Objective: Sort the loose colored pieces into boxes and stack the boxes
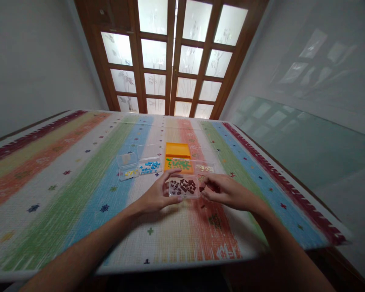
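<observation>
A clear plastic box (184, 186) with several small dark brown pieces is held at its left side by my left hand (159, 192), fingers at the far edge and thumb at the near edge. My right hand (220, 190) is at the box's right side, thumb and fingers curled close together; what they pinch, if anything, is too small to make out. One small reddish-brown piece (203, 206) lies on the cloth below my right hand. Just behind the clear box is an open orange box (178, 151) with green pieces (179, 164).
Left of the orange box stand open clear boxes, one with blue pieces (150, 166), one with yellow pieces (130, 173). A clear box with pale pieces (204, 168) lies to the right. A striped cloth (94, 202) covers the table. Glass-paned doors (170, 61) stand beyond.
</observation>
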A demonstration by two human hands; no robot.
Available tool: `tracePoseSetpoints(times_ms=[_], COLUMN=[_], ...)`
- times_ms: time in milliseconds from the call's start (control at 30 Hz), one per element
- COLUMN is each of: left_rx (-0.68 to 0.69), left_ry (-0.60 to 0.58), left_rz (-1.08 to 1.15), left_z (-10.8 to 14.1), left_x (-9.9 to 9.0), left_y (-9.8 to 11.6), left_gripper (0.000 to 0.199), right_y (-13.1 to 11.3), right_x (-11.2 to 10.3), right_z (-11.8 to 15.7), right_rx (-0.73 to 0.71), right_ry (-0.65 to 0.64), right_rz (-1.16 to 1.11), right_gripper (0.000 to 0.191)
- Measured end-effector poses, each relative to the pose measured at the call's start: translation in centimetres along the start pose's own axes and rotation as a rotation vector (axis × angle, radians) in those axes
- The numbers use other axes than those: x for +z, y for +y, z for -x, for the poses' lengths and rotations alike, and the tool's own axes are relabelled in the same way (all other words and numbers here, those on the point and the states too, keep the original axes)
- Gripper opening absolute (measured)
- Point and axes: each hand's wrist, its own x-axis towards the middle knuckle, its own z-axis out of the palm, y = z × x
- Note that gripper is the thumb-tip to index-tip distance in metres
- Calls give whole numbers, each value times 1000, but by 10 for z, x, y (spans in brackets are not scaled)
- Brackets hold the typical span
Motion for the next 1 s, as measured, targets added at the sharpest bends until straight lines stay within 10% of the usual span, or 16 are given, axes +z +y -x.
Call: tracePoseSetpoints(times_ms=[667, 1000], left_rx=[49, 29], left_ry=[-36, -28], left_rz=[-41, -15], left_z=[-1, 1], left_x=[7, 8], left_y=[-2, 0], left_gripper=[78, 76], right_y=[-23, -25], right_x=[9, 15], right_z=[-61, -58], right_rx=[73, 15], right_ry=[-360, -245], right_rz=[133, 238], right_gripper=[6, 14])
